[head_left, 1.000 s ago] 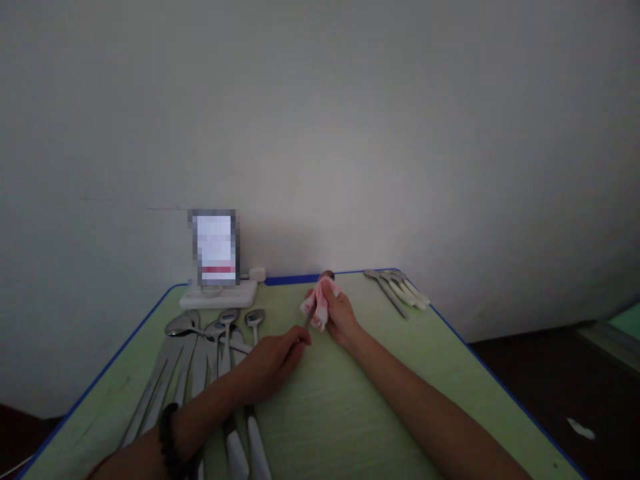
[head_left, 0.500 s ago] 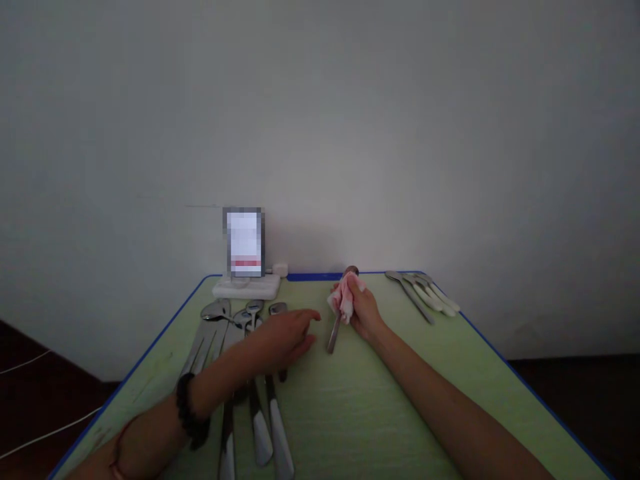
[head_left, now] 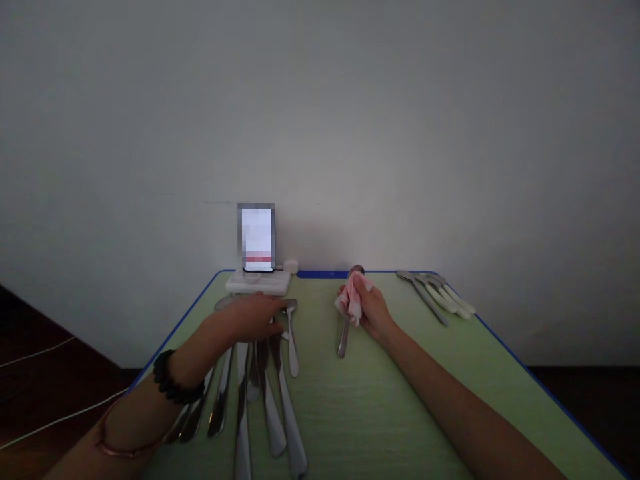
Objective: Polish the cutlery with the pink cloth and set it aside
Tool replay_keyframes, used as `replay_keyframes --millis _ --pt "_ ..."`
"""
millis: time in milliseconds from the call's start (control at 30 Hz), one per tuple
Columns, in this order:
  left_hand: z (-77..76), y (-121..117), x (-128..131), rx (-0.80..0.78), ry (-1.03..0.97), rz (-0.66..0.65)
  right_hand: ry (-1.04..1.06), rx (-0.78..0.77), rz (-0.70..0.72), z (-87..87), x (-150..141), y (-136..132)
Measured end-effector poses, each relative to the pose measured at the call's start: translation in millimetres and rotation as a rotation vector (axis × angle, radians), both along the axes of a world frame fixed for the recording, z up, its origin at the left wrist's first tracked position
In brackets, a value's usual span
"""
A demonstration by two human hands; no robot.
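My right hand [head_left: 374,312] is closed round a crumpled pink and white cloth [head_left: 352,297], which wraps the middle of a metal spoon [head_left: 343,339]. The spoon's bowl pokes out above the cloth and its handle slants down below. My left hand [head_left: 256,317] reaches over the loose pile of cutlery, fingers stretched and apart from the thumb. It hides most of the heads of the pieces there. Nearest to its fingertips lies a small spoon [head_left: 293,340]. Several long metal handles, among them a knife-like handle [head_left: 290,420], fan out below the hand.
A lit phone [head_left: 257,239] stands on a white power strip [head_left: 258,283] at the back, beside a white plug [head_left: 291,267]. Several spoons and forks with white handles [head_left: 457,300] and a dark metal spoon [head_left: 425,300] lie at the back right. A wall rises behind the green table [head_left: 380,413].
My left hand has moved left, from beside the cloth-wrapped spoon to over the cutlery pile. My right hand keeps its hold on the cloth and spoon. The view has shifted slightly.
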State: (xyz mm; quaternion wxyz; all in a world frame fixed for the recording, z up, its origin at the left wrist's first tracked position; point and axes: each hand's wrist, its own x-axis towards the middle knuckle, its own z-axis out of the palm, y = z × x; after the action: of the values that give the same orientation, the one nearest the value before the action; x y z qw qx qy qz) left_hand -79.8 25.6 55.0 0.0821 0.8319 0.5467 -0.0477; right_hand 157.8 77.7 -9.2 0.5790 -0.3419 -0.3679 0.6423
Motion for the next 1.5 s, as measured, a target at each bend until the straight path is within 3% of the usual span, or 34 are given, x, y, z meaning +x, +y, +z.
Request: replay_keyframes --millis 333,667,1033,1133,1233,1300,1400,1500 --pt "4.9 -1 10 -0.005 0.182 -0.018 -0.027 0.004 0.029 0.0 -2 -2" --pt "1.1 -3 11 -0.061 0.051 -0.079 -0.052 0.009 0.036 1.6 -3 -3" --pt "7.2 -5 16 -0.229 0.001 -0.168 -0.179 0.087 0.094 -3.3 -4 -3" --pt "7.6 -7 24 -0.119 -0.112 -0.177 -0.252 0.121 0.175 0.0 -4 -8" --pt "5.1 -7 35 0.032 -0.27 -0.082 -0.451 0.201 0.321 4.5 -3 -12" --pt "2.5 -7 41 0.04 -0.33 -0.026 -0.599 0.299 0.396 6.3 -3 -13" --pt "-1.9 -6 45 0.035 -0.316 0.01 -0.729 0.387 0.478 6.5 -3 -14" --pt "-7.4 -6 48 0.061 -0.249 -0.039 -0.79 0.392 0.577 7.3 -3 -16"
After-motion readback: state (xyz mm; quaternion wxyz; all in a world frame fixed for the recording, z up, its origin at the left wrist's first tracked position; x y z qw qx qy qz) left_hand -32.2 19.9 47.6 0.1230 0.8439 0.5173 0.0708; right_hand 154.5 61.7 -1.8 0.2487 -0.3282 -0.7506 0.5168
